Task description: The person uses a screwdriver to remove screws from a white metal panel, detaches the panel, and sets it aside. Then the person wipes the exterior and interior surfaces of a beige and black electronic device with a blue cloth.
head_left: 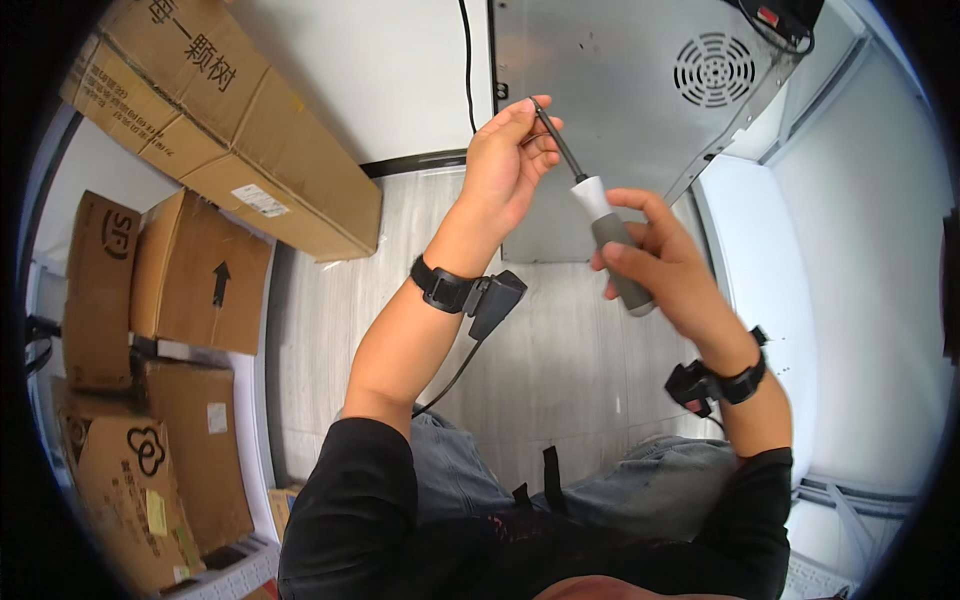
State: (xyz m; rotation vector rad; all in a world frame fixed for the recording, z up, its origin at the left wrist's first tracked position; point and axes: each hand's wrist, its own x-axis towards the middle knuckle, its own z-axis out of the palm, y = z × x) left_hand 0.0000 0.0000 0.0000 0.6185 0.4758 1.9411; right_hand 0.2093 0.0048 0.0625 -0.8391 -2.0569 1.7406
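We see the screwdriver (590, 190) held in the air between two hands, its dark shaft in front of the grey metal panel (610, 40), near the left edge of it, and its handle end reaching past the panel's lower edge, above the floor (540, 360). The left hand (505, 155) has thumb and forefinger closed at the tip of the shaft, while its other fingers are half bent. The right hand (665, 265) has its fingers bent around the grey and white handle, with the thumb lying upon it. On each wrist we notice a black strap with a small device.

At the panel's upper right corner, beside the round vent (714, 70), there is a dark device (785, 20) bearing a red mark.

About the writing, we find most of it on the cardboard. The tall carton (290, 150), standing at the floor's far left corner, carries big dark characters and a white label (260, 200), whose print is too small for us. Along the left side, one box (180, 290) shows a black upward arrow, the brown flap (100, 300) next to it has dark letters, and the lower carton (125, 500) has a black flower-like emblem and a yellow sticker.
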